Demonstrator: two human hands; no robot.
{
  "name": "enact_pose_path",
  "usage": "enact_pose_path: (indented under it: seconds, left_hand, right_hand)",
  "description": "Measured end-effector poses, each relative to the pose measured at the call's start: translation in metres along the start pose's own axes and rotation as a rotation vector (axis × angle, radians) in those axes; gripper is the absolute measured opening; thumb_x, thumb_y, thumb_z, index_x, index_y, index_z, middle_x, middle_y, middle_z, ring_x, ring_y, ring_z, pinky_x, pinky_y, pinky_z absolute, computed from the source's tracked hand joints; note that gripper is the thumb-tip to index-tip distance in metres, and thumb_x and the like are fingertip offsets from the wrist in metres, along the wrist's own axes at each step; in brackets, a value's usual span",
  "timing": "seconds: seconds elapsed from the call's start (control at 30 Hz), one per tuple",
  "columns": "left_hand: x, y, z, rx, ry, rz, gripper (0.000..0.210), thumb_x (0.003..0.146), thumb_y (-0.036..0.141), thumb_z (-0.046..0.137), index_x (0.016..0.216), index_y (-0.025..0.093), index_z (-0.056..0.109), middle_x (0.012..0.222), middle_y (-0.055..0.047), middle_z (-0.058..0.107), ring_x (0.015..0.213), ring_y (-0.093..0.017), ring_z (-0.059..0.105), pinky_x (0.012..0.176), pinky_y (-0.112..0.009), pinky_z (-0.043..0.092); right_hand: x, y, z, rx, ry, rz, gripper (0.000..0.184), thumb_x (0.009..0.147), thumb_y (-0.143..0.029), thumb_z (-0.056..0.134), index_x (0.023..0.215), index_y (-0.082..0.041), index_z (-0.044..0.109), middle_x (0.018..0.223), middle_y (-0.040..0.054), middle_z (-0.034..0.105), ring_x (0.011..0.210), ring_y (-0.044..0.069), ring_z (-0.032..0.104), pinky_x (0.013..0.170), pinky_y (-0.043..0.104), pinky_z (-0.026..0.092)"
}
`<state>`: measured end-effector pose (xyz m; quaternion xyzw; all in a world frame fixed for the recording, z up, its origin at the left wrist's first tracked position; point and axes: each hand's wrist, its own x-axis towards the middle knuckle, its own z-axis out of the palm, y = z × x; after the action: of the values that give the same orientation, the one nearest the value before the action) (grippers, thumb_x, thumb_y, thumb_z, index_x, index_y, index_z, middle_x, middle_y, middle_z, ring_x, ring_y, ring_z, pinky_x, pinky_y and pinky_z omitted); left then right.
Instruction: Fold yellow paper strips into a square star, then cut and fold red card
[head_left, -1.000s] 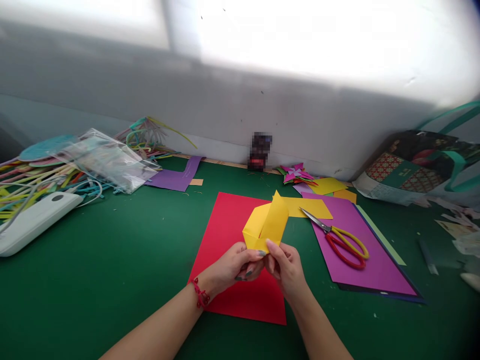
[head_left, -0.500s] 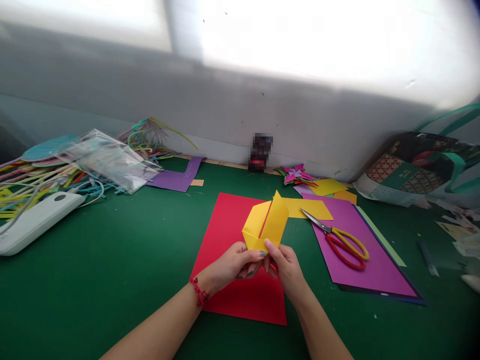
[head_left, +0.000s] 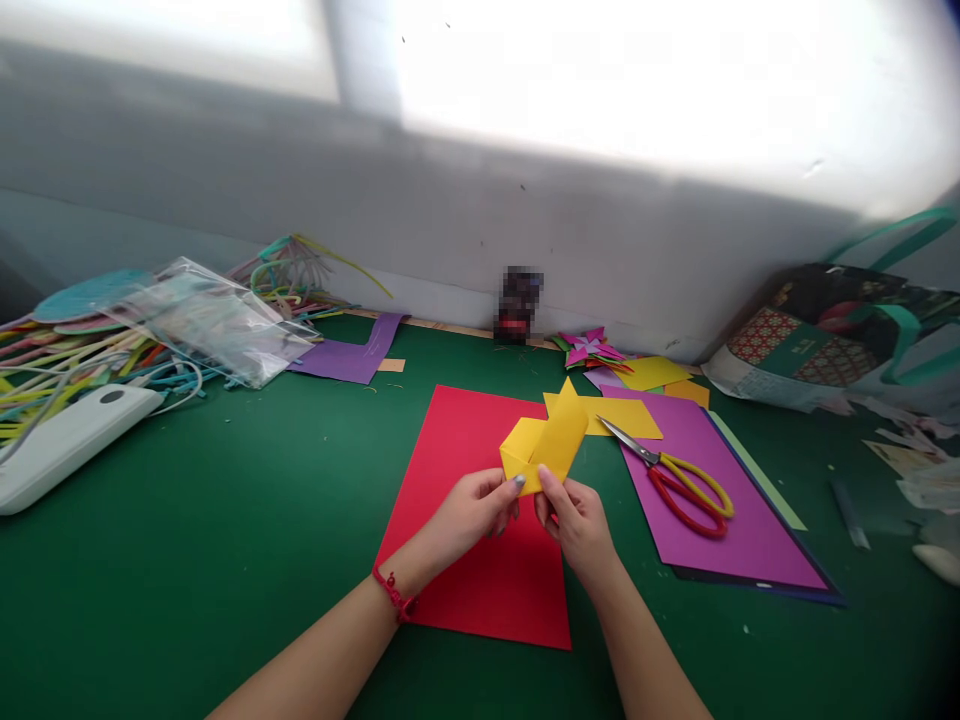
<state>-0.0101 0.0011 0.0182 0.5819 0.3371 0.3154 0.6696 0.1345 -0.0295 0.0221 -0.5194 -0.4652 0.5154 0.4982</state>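
Both hands pinch a folded piece of yellow paper (head_left: 555,440), which I hold up over a red sheet of paper (head_left: 450,450). My left hand (head_left: 480,505) has its thumb on the lower left edge, its other fingers curled behind and below. With the thumb on the front, my right hand (head_left: 577,520) grips the lower right part. The yellow paper has a pointed tip at the top right and a shorter angled flap at the left. Behind it, a flat yellow strip of paper (head_left: 630,415) lies partly under the scissors' blades.
Scissors (head_left: 682,490) with red and yellow handles rest on purple sheets (head_left: 720,540) at the right. Behind them sit folded paper stars (head_left: 589,348). A white device (head_left: 82,440), a plastic bag (head_left: 217,320) and colourful strips lie left. A patterned bag (head_left: 787,340) stands far right.
The folded yellow paper has shifted slightly right and turned in my hands. Its right flap now leans over the left one, and the long slit between them has mostly closed. My hands are farther apart.
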Motion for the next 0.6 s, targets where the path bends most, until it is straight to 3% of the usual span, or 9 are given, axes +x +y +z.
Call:
enact_pose_path:
  seconds: [0.27, 0.6]
  left_hand:
    - [-0.003, 0.003, -0.003, -0.059, -0.06, -0.046, 0.036, 0.082, 0.042, 0.045, 0.059, 0.014, 0.046, 0.049, 0.004, 0.042, 0.042, -0.006, 0.036, 0.045, -0.02, 0.03]
    - [-0.008, 0.004, -0.004, 0.053, 0.018, 0.001, 0.033, 0.081, 0.038, 0.047, 0.057, 0.015, 0.044, 0.049, 0.005, 0.041, 0.043, -0.006, 0.034, 0.042, -0.019, 0.027]
  right_hand:
    - [0.0, -0.002, -0.001, -0.035, -0.106, 0.011, 0.048, 0.082, -0.045, 0.047, 0.045, -0.016, 0.044, 0.039, -0.0054, 0.032, 0.035, 0.006, 0.028, 0.038, 0.022, 0.02]
    - [-0.003, 0.008, -0.001, -0.13, -0.113, -0.045, 0.049, 0.083, -0.047, 0.046, 0.044, -0.017, 0.043, 0.033, -0.0054, 0.038, 0.028, 0.006, 0.036, 0.034, 0.02, 0.024]
